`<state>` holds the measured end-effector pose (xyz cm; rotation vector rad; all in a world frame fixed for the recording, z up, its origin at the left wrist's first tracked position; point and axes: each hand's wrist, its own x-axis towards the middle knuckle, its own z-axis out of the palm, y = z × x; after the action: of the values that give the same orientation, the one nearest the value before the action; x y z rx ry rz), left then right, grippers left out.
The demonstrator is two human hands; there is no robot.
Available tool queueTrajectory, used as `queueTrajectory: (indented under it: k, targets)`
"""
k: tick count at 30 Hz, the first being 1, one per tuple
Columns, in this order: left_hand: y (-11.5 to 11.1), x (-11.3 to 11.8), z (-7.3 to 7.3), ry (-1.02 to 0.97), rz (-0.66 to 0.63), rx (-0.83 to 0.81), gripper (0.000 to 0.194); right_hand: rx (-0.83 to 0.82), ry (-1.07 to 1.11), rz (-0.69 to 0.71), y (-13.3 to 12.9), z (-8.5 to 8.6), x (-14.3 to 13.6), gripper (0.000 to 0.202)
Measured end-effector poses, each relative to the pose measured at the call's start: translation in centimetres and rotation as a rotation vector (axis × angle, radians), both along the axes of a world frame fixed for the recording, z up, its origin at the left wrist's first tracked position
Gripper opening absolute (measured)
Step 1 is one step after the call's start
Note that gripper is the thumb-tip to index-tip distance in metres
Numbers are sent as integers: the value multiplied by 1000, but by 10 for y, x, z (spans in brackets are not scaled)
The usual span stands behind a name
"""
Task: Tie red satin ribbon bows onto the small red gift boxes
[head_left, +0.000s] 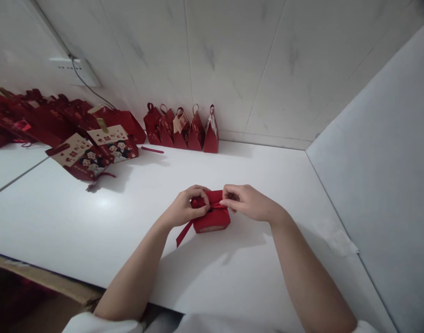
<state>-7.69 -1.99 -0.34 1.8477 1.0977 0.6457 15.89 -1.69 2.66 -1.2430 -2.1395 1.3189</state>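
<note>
A small red box (pixel 213 223) stands on the white table in front of me, with a red ribbon (pixel 184 234) at its top. My left hand (pixel 188 206) pinches the ribbon at the box's upper left, and one ribbon tail hangs down below that hand. At the upper right of the box, my right hand (pixel 244 201) is closed, with thumb and finger pinching another part of the ribbon. The two hands are a short way apart over the box top, and the fingers partly hide the ribbon's middle.
Several red boxes with loops (pixel 211 134) stand in a row against the wall. Printed red boxes (pixel 119 147) and a pile of others (pixel 41 118) lie at the left. A loose ribbon strip (pixel 152 150) and crumpled white material (pixel 341 243) lie on the table (pixel 128 245).
</note>
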Motion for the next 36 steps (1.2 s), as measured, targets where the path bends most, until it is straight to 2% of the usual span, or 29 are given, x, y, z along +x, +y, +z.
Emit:
queueTrajectory:
  k: [4, 7, 10, 14, 19, 23, 27, 36]
  targets:
    - [2, -8, 5, -43, -7, 18, 18, -30, 56, -74, 0, 6, 4, 21]
    - [5, -19, 8, -74, 137, 103, 25, -74, 43, -137, 1, 10, 10, 33]
    - [7, -28, 11, 28, 239, 152, 28, -118, 28, -176, -3, 5, 12, 47]
    - [5, -29, 13, 144, 115, 79, 37, -258, 92, -102, -15, -9, 5, 55]
    - [2, -24, 12, 132, -6, 21, 42, -296, 167, -119, -22, -19, -3, 44]
    - [5, -24, 5, 71, -14, -42, 48, -342, 228, -134, -20, -21, -3, 42]
    - [9, -24, -2, 9, -8, -122, 47, -396, 197, -95, -20, -26, -1, 43]
    - [10, -26, 0, 123, 20, -39, 46, -347, 256, -54, -26, -37, -3, 38]
